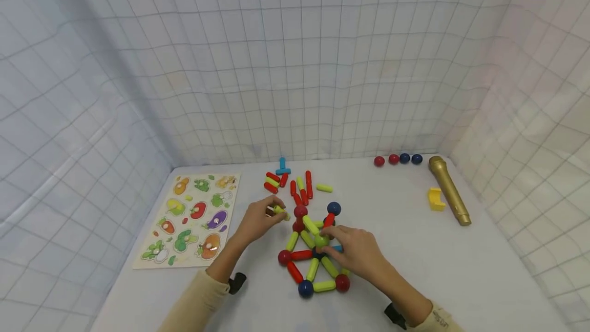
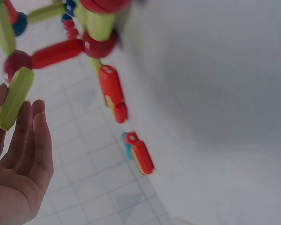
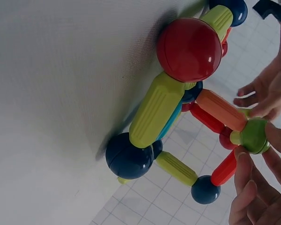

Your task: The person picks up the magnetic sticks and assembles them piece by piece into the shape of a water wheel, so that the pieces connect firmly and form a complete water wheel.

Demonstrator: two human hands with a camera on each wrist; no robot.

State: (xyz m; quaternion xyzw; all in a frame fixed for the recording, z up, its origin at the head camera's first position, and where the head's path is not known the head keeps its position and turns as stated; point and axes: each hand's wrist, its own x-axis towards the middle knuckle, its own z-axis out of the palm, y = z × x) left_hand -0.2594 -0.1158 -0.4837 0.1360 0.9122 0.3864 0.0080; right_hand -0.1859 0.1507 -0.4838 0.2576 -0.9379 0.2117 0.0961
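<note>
A structure of rods and balls stands on the table, its base a flat ring of yellow-green and red rods [image 1: 301, 255] joined by red and dark blue balls [image 1: 306, 288]. My right hand [image 1: 361, 250] pinches the green ball [image 3: 254, 136] raised above the base, thumb and fingers on either side. Several rods meet at this ball, among them an orange-red rod [image 3: 221, 109]. My left hand [image 1: 259, 219], left of the structure, pinches a yellow-green rod [image 2: 14, 101] between thumb and fingers. In the left wrist view the rod's upper end overlaps a red ball [image 2: 17, 64].
Loose red and yellow-green rods [image 1: 309, 183] lie behind the structure, with a blue T-shaped piece [image 1: 283, 168]. A vegetable puzzle board [image 1: 138, 263] lies left. At the right are a gold microphone [image 1: 449, 191], a yellow piece [image 1: 436, 200] and several loose balls [image 1: 394, 159].
</note>
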